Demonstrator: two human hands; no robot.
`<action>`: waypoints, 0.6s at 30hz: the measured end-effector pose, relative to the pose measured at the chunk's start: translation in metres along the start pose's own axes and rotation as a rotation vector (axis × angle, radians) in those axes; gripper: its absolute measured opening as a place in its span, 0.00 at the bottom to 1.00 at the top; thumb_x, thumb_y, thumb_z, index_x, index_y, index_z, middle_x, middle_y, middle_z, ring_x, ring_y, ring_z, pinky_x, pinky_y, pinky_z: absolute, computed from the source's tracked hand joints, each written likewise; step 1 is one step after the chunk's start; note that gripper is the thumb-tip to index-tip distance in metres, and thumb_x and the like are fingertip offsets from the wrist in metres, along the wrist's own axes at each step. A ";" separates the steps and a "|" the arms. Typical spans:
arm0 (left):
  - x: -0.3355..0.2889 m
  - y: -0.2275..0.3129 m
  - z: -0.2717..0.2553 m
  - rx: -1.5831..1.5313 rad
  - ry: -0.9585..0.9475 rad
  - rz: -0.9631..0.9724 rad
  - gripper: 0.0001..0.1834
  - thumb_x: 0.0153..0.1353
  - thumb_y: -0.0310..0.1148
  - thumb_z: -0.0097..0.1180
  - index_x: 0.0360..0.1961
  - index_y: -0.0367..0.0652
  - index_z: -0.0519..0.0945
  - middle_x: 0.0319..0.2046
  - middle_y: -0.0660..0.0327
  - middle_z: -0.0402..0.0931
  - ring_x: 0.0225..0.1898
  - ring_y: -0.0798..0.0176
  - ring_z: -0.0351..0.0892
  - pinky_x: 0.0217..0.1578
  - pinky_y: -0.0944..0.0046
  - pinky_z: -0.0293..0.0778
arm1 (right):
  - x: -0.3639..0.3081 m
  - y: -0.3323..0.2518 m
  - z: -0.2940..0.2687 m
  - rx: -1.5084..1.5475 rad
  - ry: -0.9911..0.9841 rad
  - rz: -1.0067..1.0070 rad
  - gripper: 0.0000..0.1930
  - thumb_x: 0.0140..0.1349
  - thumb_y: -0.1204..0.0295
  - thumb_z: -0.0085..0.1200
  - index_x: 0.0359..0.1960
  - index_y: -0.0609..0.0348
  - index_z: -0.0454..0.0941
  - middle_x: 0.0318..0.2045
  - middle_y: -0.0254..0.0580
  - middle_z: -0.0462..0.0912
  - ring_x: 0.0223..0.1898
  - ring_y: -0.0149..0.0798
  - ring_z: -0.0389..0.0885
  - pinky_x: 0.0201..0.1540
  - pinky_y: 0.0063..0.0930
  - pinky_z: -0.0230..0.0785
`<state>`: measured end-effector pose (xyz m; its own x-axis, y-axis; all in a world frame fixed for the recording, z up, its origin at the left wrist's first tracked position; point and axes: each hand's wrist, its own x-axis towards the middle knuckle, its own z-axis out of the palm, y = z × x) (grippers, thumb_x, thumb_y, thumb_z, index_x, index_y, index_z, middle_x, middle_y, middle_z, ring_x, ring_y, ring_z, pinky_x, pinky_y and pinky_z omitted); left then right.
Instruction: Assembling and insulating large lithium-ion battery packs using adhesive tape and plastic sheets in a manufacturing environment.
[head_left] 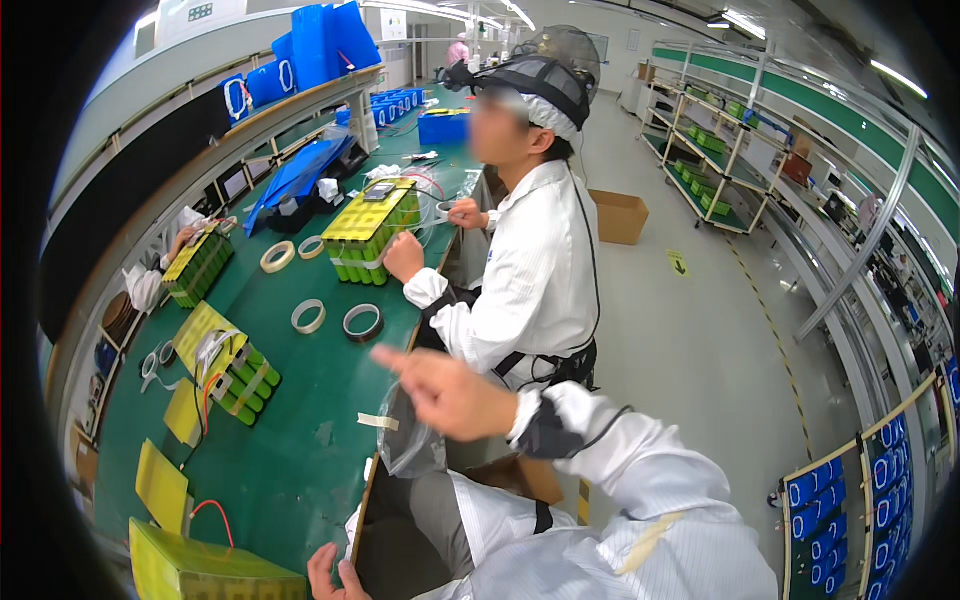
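The right hand (445,392) hangs raised near the middle of the view, index finger stretched toward nine o'clock and the other fingers loosely curled; it is blurred, and it holds nothing that can be made out, though a crumpled clear plastic bag (408,440) hangs just below it at the bench edge, and whether the two touch cannot be told. The left hand (330,578) sits at six o'clock, cut off by the lower rim, fingers curled at the near edge of the green bench (300,470); its grip cannot be told. Just beside it at seven o'clock lies a yellow-topped battery pack (205,570) with a red wire (212,512), partly cropped by the frame. At nine o'clock rests another battery pack of green cells (238,372) with yellow sheets (165,485) near it. Two tape rolls (335,320) lie toward eleven o'clock, with two more farther up the bench. At twelve o'clock a co-worker in a white coat (530,280) leans over a third battery pack (372,228), one hand against its side. Across the bench at ten o'clock, another person's hand (183,240) reaches a pack, the body hidden behind the shelf.
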<state>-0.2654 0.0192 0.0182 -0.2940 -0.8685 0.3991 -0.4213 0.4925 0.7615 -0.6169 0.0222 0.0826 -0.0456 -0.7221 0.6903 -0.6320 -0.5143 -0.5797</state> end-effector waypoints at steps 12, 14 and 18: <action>-0.020 0.010 -0.035 -0.170 0.309 -0.062 0.16 0.70 0.33 0.57 0.48 0.29 0.82 0.47 0.49 0.80 0.47 0.52 0.79 0.52 0.55 0.74 | -0.042 -0.054 0.209 0.557 -0.524 0.016 0.35 0.53 0.81 0.48 0.68 0.62 0.67 0.36 0.51 0.76 0.36 0.50 0.78 0.41 0.41 0.71; -0.017 0.009 -0.039 -0.163 0.317 -0.026 0.16 0.70 0.33 0.56 0.48 0.28 0.81 0.47 0.49 0.80 0.47 0.53 0.79 0.52 0.55 0.74 | -0.049 -0.060 0.219 0.584 -0.532 0.030 0.33 0.52 0.81 0.49 0.66 0.63 0.68 0.35 0.49 0.76 0.35 0.49 0.78 0.39 0.41 0.70; -0.011 0.013 -0.037 -0.176 0.315 0.029 0.15 0.70 0.32 0.56 0.49 0.28 0.81 0.47 0.50 0.80 0.47 0.53 0.79 0.52 0.55 0.74 | -0.053 -0.057 0.223 0.618 -0.527 0.075 0.27 0.51 0.80 0.51 0.57 0.64 0.73 0.31 0.46 0.76 0.35 0.48 0.78 0.38 0.41 0.69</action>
<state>-0.2359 0.0326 0.0424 -0.0135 -0.8422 0.5390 -0.2540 0.5242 0.8128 -0.4059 -0.0132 -0.0177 0.3964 -0.8084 0.4352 -0.0939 -0.5072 -0.8567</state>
